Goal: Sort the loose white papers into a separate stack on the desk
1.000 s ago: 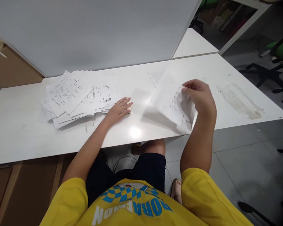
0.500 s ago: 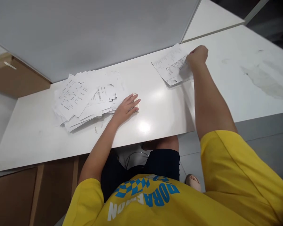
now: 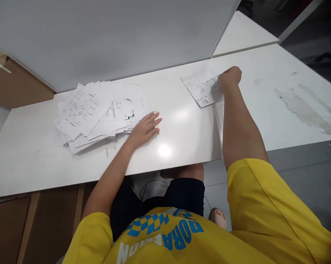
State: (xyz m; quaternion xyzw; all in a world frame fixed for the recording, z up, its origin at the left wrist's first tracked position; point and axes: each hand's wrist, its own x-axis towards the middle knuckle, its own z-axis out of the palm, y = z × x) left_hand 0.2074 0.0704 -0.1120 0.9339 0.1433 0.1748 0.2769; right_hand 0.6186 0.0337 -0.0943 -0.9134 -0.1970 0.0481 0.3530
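My left hand (image 3: pixel 145 128) lies with its fingers spread on a small cream-coloured object (image 3: pixel 158 129); the hand covers most of it, so I cannot tell its kind. Just left of that hand is a loose, fanned-out pile of printed paper sheets (image 3: pixel 99 113). Farther right and back, my right hand (image 3: pixel 230 77) is closed at the right edge of a few printed sheets of paper (image 3: pixel 205 90), its fingertips hidden from me. Those sheets lie at a slant close to the grey panel.
A long white table (image 3: pixel 181 143) runs across the view, with a grey panel (image 3: pixel 127 36) along its back. Brown cardboard-like boxes (image 3: pixel 22 84) stand at the left. Grey smears (image 3: pixel 305 106) mark the tabletop at the right.
The view has shifted slightly. At the right, the sheets under my right hand lie flatter and more squared together. My left hand keeps its place on the cream-coloured object.
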